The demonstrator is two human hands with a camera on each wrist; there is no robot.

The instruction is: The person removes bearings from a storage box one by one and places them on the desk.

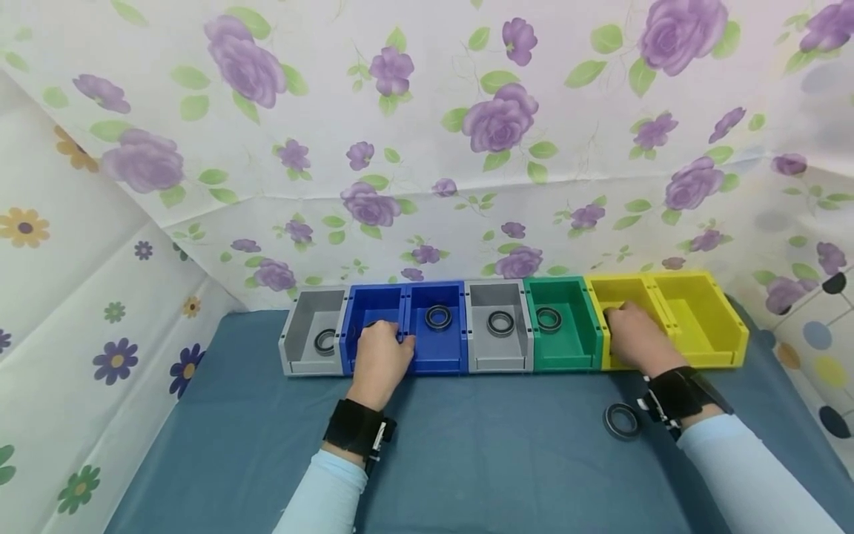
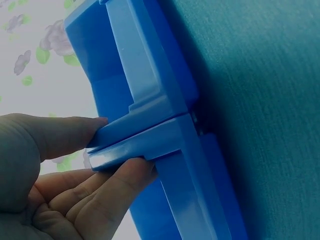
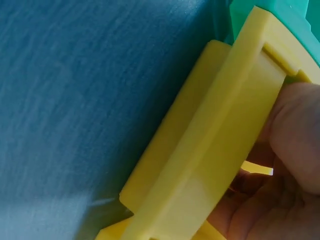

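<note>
My left hand (image 1: pixel 383 352) pinches the adjoining side walls of two blue bins (image 2: pixel 142 127) near their fronts. Its thumb (image 2: pixel 65 135) presses one wall, and the fingers (image 2: pixel 127 180) reach round the other. Part of a dark ring shows past that hand in the left blue bin. Inside the left yellow bin (image 3: pixel 200 165) is my right hand (image 1: pixel 637 337), fingers curled beside the wall by the green bin (image 1: pixel 580 348). A dark edge shows at its fingertips; whether they hold it I cannot tell. A black-sealed bearing (image 1: pixel 622 421) lies on the blue cloth below that hand.
The bins stand in a row against a flowered cloth backdrop (image 1: pixel 400 215). Bearings lie in the left grey bin (image 1: pixel 325 342), right blue bin (image 1: pixel 438 318), middle grey bin (image 1: pixel 500 323) and green bin. At the right end is another yellow bin (image 1: pixel 700 319). Blue cloth (image 1: pixel 500 460) covers the table.
</note>
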